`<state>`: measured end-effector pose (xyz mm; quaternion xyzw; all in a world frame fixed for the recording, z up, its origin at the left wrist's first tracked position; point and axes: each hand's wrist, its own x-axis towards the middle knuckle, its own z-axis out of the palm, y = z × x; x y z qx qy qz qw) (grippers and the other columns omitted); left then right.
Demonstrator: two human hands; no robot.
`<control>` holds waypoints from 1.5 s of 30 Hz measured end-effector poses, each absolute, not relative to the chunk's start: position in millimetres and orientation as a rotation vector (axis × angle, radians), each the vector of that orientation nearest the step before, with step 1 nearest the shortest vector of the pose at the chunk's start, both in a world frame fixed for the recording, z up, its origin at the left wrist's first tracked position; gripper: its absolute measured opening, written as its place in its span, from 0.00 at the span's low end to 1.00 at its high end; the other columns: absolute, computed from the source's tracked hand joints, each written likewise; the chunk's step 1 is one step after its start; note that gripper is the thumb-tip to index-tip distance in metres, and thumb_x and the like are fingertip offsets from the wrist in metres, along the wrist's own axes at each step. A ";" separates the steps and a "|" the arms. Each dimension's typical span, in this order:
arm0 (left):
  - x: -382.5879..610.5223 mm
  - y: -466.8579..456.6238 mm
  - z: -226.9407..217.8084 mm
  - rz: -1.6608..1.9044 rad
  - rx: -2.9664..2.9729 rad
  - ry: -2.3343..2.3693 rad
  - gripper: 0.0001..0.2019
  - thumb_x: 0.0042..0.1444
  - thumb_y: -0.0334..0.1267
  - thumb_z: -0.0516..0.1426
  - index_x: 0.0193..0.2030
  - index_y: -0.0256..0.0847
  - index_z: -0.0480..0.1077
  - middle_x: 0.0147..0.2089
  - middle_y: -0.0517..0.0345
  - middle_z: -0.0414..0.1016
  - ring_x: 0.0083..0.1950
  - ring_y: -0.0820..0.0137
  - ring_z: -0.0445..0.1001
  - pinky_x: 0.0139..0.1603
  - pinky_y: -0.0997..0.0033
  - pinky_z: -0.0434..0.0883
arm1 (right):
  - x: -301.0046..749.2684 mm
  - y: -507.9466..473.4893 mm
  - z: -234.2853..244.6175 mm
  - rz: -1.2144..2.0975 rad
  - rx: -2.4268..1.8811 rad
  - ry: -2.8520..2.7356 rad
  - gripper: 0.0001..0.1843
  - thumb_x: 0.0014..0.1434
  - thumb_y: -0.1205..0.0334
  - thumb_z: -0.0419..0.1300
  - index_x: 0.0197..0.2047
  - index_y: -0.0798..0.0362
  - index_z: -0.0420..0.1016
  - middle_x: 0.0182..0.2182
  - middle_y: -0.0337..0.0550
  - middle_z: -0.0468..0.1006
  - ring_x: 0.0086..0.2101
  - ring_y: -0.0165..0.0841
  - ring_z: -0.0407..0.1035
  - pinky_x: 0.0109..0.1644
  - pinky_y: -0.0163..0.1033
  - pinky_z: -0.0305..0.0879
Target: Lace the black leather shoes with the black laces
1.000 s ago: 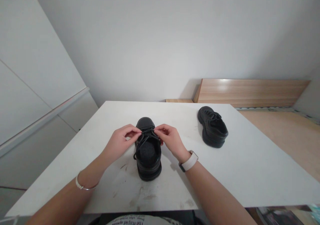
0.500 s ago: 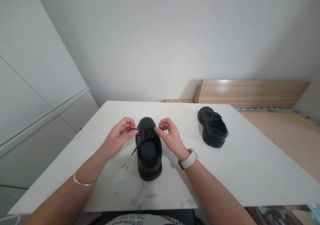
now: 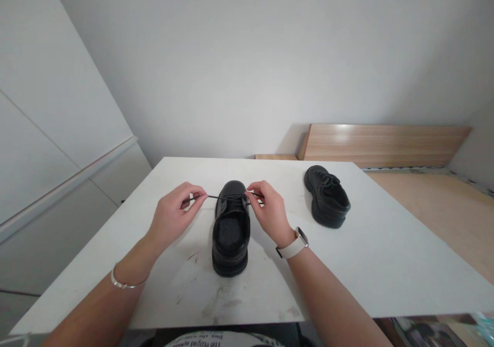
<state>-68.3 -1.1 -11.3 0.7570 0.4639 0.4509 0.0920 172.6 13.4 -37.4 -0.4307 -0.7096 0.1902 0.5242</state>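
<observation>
Shoe, blk. (image 3: 230, 265), 1 pc., approx. mid-table (image 3: 347, 270), toe to table's far edge: prob. stiff, smooth, mod. wt., grip at heel/sides; lace (image 3: 213, 197) prob. light, limp, best taken nr. ends. L hand (image 3: 173, 211) and R hand (image 3: 272, 209) each pinch lace, fingertips together, above table. Labels: none legible on shoe; garment (image 3: 208, 339) at table's near edge printed, approx. "The stupid", rest unclear.

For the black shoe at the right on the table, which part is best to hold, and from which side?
Probably the heel collar, from above and the near side, using the right hand once it releases the lace. The shoe stands on its sole, toe pointing away and leftward, so its opening faces up and its heel end lies nearer.
</observation>
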 end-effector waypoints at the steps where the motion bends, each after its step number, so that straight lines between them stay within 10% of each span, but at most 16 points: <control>1: -68.5 -1.4 -11.3 1.353 2.240 1.374 0.06 0.64 0.39 0.58 0.37 0.40 0.73 0.34 0.58 0.73 0.32 0.73 0.70 0.29 0.76 0.64 | 176.0 12.1 -34.3 0.278 -1.071 -1.803 0.07 0.68 0.57 0.57 0.42 0.50 0.73 0.35 0.42 0.75 0.35 0.33 0.68 0.40 0.40 0.60; 6: -70.8 -2.5 -12.1 1.373 2.095 1.325 0.07 0.62 0.41 0.60 0.37 0.40 0.73 0.30 0.60 0.72 0.28 0.75 0.66 0.27 0.76 0.61 | 187.9 10.9 -24.0 -0.158 -1.167 -1.927 0.13 0.68 0.54 0.59 0.34 0.51 0.75 0.31 0.44 0.76 0.34 0.36 0.66 0.41 0.43 0.55; 13: -72.2 -1.3 -14.4 1.381 1.972 1.227 0.07 0.60 0.41 0.62 0.36 0.40 0.73 0.29 0.61 0.72 0.28 0.74 0.68 0.27 0.76 0.62 | 183.4 3.2 -15.9 0.338 -1.068 -1.519 0.17 0.63 0.49 0.64 0.28 0.51 0.71 0.24 0.39 0.71 0.27 0.31 0.62 0.32 0.39 0.58; 23: -67.7 -2.4 -11.8 1.388 1.850 1.140 0.09 0.57 0.43 0.65 0.35 0.40 0.74 0.30 0.59 0.75 0.31 0.72 0.72 0.31 0.75 0.69 | 185.1 -3.2 -5.4 1.086 -0.693 -1.237 0.21 0.61 0.51 0.64 0.56 0.44 0.73 0.42 0.43 0.76 0.21 0.23 0.48 0.20 0.34 0.45; 27: -71.2 -3.4 -13.9 1.349 1.865 1.070 0.13 0.56 0.47 0.66 0.34 0.39 0.74 0.30 0.57 0.74 0.31 0.70 0.72 0.30 0.73 0.69 | 197.6 -13.2 0.0 1.232 -0.613 -1.518 0.19 0.62 0.43 0.61 0.45 0.48 0.81 0.32 0.44 0.79 0.21 0.26 0.59 0.22 0.35 0.57; 31: -75.1 -5.5 -13.3 1.128 1.967 0.683 0.21 0.65 0.55 0.56 0.34 0.39 0.78 0.29 0.49 0.77 0.34 0.64 0.74 0.35 0.65 0.71 | 206.8 -18.7 0.6 1.628 -0.449 -1.785 0.36 0.62 0.33 0.56 0.59 0.53 0.76 0.19 0.38 0.74 0.21 0.31 0.69 0.33 0.41 0.72; 35: -71.9 -4.4 -15.0 1.100 2.034 0.650 0.27 0.70 0.55 0.47 0.34 0.40 0.79 0.34 0.48 0.80 0.41 0.61 0.76 0.47 0.60 0.71 | 200.9 -8.2 -8.2 1.215 -0.743 -1.486 0.28 0.66 0.39 0.54 0.48 0.54 0.81 0.13 0.30 0.61 0.16 0.26 0.56 0.26 0.35 0.66; 40: -59.5 3.2 -28.2 1.055 2.050 1.184 0.14 0.67 0.47 0.55 0.40 0.41 0.78 0.39 0.53 0.81 0.42 0.64 0.77 0.47 0.66 0.71 | 188.3 12.9 -35.7 0.901 -1.123 -1.502 0.12 0.60 0.54 0.62 0.40 0.54 0.81 0.32 0.44 0.80 0.25 0.28 0.67 0.24 0.34 0.64; 45: -48.5 7.9 -38.5 1.021 2.068 1.185 0.12 0.64 0.44 0.58 0.46 0.42 0.80 0.44 0.50 0.80 0.46 0.63 0.78 0.48 0.65 0.72 | 176.4 16.3 -54.7 0.741 -1.130 -1.640 0.08 0.62 0.62 0.60 0.40 0.52 0.82 0.38 0.46 0.78 0.33 0.32 0.71 0.33 0.37 0.70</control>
